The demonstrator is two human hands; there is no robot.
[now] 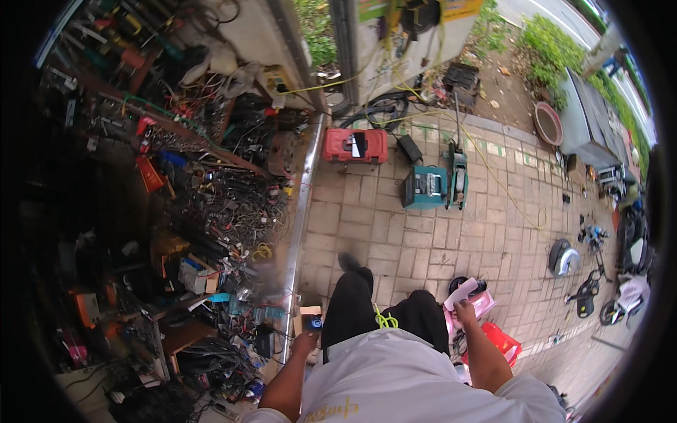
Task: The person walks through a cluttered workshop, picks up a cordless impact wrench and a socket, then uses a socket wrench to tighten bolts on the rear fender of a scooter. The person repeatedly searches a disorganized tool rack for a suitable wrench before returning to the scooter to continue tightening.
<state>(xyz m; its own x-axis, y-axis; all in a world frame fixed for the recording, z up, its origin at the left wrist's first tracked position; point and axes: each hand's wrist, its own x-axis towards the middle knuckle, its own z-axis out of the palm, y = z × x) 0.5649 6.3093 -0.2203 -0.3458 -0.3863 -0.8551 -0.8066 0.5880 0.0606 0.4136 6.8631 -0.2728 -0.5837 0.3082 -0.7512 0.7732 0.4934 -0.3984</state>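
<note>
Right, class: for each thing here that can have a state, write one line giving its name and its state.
Left hand: closed on a small blue gadget.
Right hand: gripping a white cloth, above a pink vehicle.
Red case: shut, flat on the paving.
Teal machine: standing on the paving.
Basin: tilted against a grey box.

Small dark blue-lit device (pixel 315 322) gripped upright at left knee; pale pink rag (pixel 459 290) bunched, draped over pink scooter body, held from below.
</note>
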